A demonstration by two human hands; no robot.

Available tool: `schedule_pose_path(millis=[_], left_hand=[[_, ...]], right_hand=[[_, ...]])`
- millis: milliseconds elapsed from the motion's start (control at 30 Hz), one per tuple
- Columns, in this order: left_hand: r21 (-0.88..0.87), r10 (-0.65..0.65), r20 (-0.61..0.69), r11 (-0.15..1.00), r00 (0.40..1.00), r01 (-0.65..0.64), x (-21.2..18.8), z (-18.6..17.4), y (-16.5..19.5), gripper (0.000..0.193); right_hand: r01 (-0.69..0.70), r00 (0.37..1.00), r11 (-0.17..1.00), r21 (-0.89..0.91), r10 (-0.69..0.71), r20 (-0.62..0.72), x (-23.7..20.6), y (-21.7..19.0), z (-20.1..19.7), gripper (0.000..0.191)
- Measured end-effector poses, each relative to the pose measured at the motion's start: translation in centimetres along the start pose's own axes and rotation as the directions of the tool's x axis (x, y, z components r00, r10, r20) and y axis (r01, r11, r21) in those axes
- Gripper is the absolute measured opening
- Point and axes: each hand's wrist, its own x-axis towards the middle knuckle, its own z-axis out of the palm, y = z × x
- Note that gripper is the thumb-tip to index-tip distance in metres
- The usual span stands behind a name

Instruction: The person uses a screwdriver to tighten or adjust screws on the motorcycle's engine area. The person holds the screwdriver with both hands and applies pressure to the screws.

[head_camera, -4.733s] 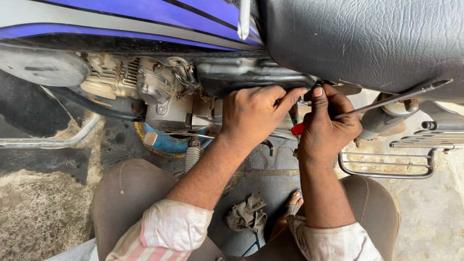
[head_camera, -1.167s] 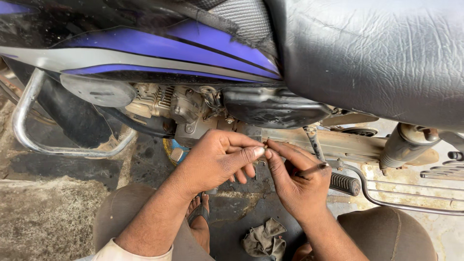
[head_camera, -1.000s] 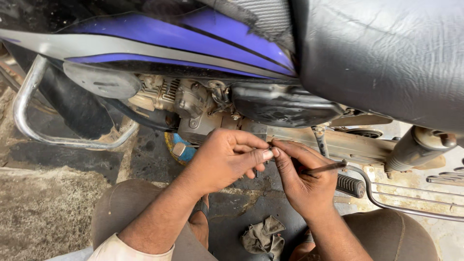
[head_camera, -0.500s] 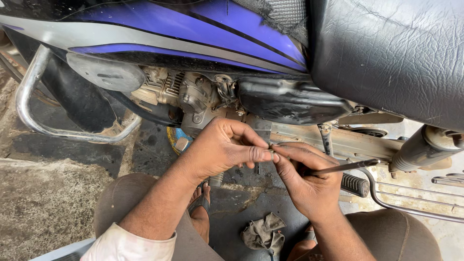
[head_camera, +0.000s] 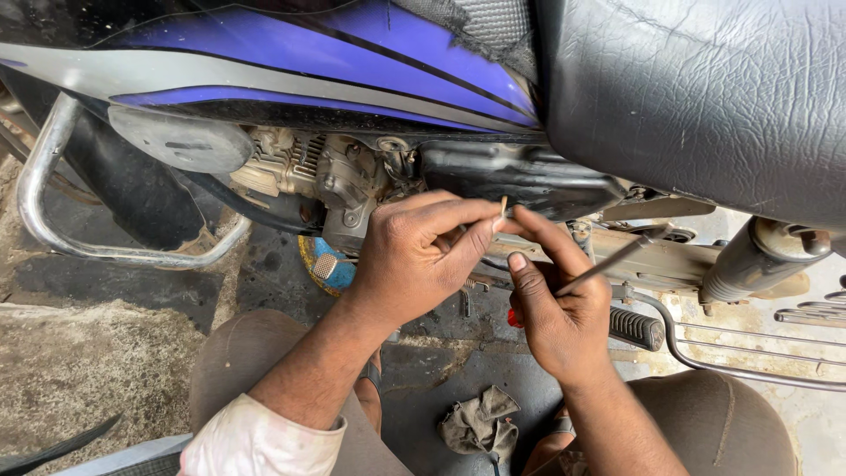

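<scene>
Both hands meet below the side of a purple and black motorcycle (head_camera: 291, 53). My left hand (head_camera: 423, 260) pinches a small pale part (head_camera: 503, 207) between thumb and forefinger. My right hand (head_camera: 551, 308) touches the same part with its fingertips and grips a screwdriver (head_camera: 617, 256) with a red handle, its metal shaft pointing up to the right. The hands sit just under the black side panel (head_camera: 520, 181), right of the engine (head_camera: 308, 172).
A black seat (head_camera: 705, 97) fills the upper right. A chrome crash guard (head_camera: 53, 203) curves at left. A footpeg (head_camera: 636, 328) and chrome rack (head_camera: 758, 366) lie at right. A dirty rag (head_camera: 480, 423) lies on the ground between my knees, a blue object (head_camera: 330, 269) under the engine.
Seconds ago both hands worked up at the side panel. They have since dropped below it and now pinch a small part together; the view has shifted left.
</scene>
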Motion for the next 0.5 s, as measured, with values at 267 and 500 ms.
schedule_pose_path(millis=[267, 500], left_hand=[[0.086, 0.016, -0.235, 0.996, 0.972, 0.005, 2.2, 3.3, -1.1, 0.014], [0.117, 0.016, -0.267, 0.993, 0.964, 0.016, 2.8, 3.7, -1.0, 0.013]], right_hand=[[-0.039, 0.997, 0.989, 0.139, 0.049, -0.062, -0.5, 1.6, 0.2, 0.021], [-0.058, 0.998, 0.986, 0.156, 0.063, -0.024, -0.8, 1.9, -0.1, 0.02]])
